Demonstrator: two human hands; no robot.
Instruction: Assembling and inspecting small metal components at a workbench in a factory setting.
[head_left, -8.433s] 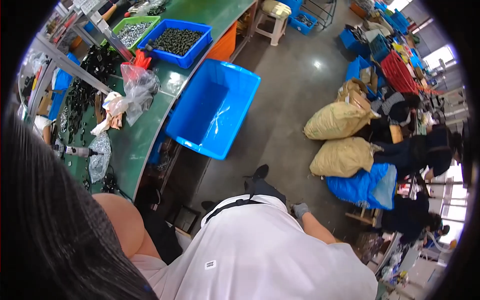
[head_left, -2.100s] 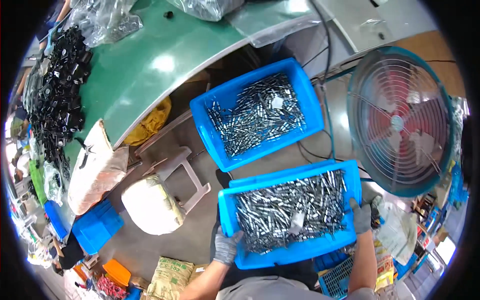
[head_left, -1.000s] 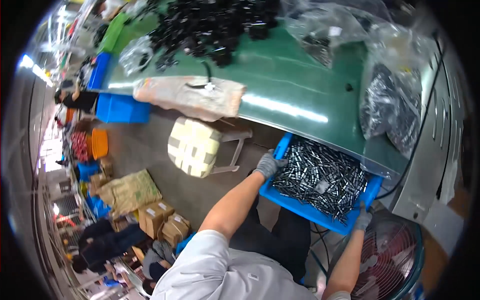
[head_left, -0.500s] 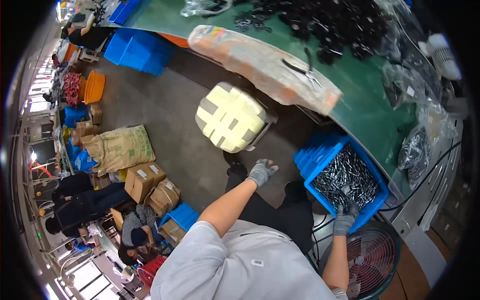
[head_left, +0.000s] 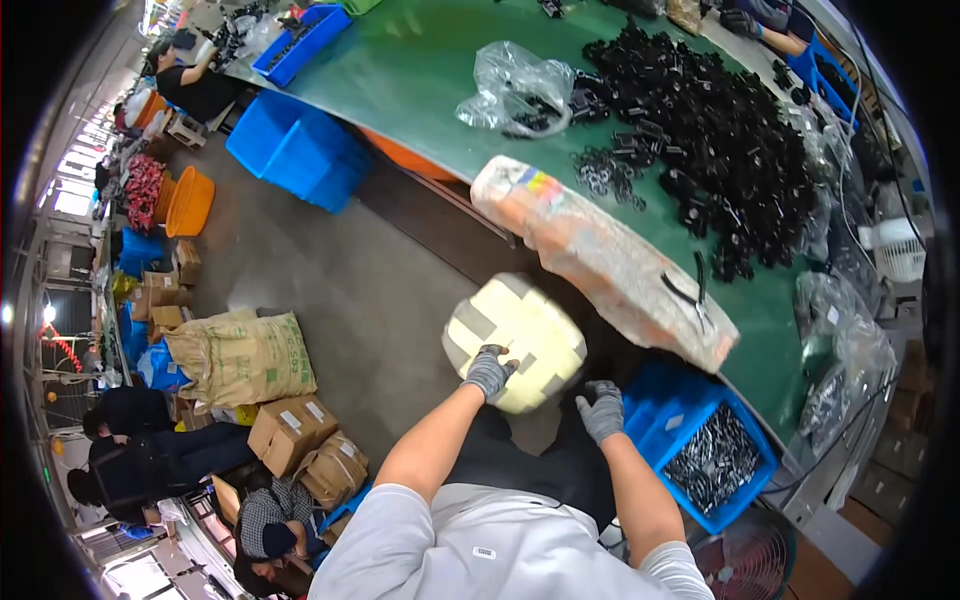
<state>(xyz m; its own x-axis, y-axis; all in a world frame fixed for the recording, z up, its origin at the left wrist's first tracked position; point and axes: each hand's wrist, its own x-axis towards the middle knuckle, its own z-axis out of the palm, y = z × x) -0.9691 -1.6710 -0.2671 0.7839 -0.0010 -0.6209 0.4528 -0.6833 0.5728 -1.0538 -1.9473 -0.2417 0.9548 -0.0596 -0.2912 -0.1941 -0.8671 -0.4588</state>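
A grey glove covers my left hand, which is over the near edge of a stool seat wrapped in cream and grey tape. Its fingers are partly bent, with thumb and forefinger apart; whether it presses on the seat is hard to tell. My right hand, gloved too, hovers above my lap just left of a blue bin. Its thumb stands away from the loosely bent fingers, and nothing shows in it. Many small dark metal pieces lie in the bin.
A green worktable bears a heap of black parts and clear plastic bags. Along its edge runs a worn padded strip with pliers on it. A fan stands low right; cartons and a sack are left.
My right hand has left the bin of metal pieces and moved left over my lap. My left hand has come over the stool seat. The view has shifted, showing more of the worktable.
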